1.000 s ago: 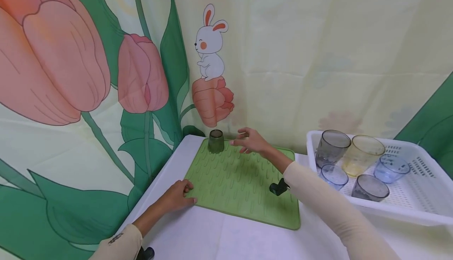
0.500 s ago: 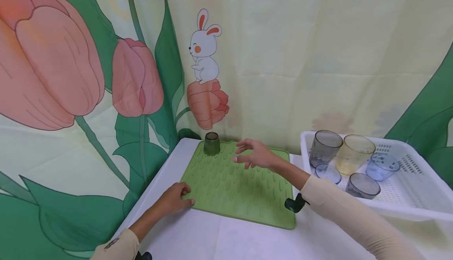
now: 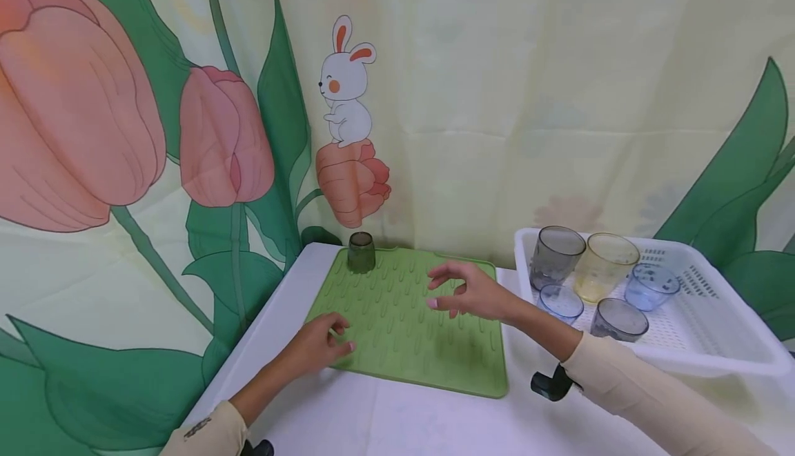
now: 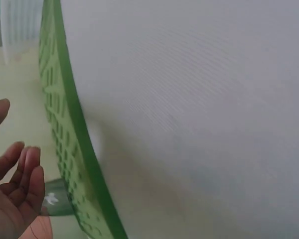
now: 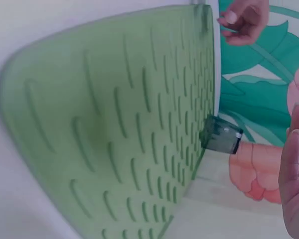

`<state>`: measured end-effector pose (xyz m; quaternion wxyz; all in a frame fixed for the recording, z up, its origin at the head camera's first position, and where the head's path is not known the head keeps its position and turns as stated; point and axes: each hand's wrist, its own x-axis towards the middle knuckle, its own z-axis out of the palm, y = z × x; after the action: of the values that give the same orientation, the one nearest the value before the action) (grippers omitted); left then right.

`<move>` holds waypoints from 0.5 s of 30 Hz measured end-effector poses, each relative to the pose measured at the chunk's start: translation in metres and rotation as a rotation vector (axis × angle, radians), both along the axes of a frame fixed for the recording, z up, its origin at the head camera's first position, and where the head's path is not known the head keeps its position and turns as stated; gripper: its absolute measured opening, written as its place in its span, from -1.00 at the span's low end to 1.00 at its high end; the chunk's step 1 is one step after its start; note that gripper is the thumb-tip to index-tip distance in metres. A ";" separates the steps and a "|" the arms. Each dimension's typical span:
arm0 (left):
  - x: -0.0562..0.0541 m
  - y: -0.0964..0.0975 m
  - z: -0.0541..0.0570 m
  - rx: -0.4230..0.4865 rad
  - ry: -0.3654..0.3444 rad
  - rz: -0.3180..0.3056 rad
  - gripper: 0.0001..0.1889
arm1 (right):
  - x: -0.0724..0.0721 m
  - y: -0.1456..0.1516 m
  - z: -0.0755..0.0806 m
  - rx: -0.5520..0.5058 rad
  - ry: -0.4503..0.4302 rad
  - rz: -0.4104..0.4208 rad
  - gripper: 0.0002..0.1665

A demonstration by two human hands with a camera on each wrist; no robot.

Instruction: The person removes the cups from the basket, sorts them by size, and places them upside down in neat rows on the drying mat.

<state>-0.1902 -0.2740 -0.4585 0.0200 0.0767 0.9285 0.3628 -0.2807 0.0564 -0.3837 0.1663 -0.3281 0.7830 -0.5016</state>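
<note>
A dark grey-green drinking glass stands on the far left corner of the green ribbed mat, narrower end up. My right hand hovers over the mat's right part, fingers loosely bent and apart, holding nothing. Over the near left corner is my left hand, thumb and fingers spread apart around nothing. In the left wrist view the left hand appears off the mat, with the glass partly behind its fingers. The right wrist view shows the glass on the mat and the right hand's fingers apart from it.
To the right, a white perforated basket holds several glasses: a tall grey glass, a yellow glass, a low grey glass and two blue glasses. A printed curtain hangs behind the white-covered table.
My right hand has drawn back from the glass, toward the right and nearer to me. The left hand has come up from the mat's edge. The glass stays on the mat.
</note>
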 end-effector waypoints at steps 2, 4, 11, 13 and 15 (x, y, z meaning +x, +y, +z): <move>0.000 0.006 0.005 0.025 0.017 -0.047 -0.57 | 0.005 0.005 -0.001 -0.011 0.006 0.008 -0.33; 0.001 0.013 0.009 0.064 0.024 -0.090 -0.56 | 0.009 0.011 -0.003 -0.017 0.012 0.014 -0.35; 0.002 0.040 0.019 0.176 0.009 -0.178 -0.57 | 0.027 0.032 -0.008 -0.034 0.041 0.023 -0.42; 0.002 0.047 0.022 0.195 0.012 -0.200 -0.58 | 0.031 0.039 -0.007 -0.039 0.051 0.020 -0.44; 0.001 0.054 0.025 0.215 0.009 -0.220 -0.59 | 0.034 0.046 -0.007 -0.043 0.066 0.017 -0.45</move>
<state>-0.1888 -0.2201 -0.4331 0.0471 0.1811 0.8705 0.4553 -0.2471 0.1023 -0.3912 0.1373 -0.3547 0.7742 -0.5059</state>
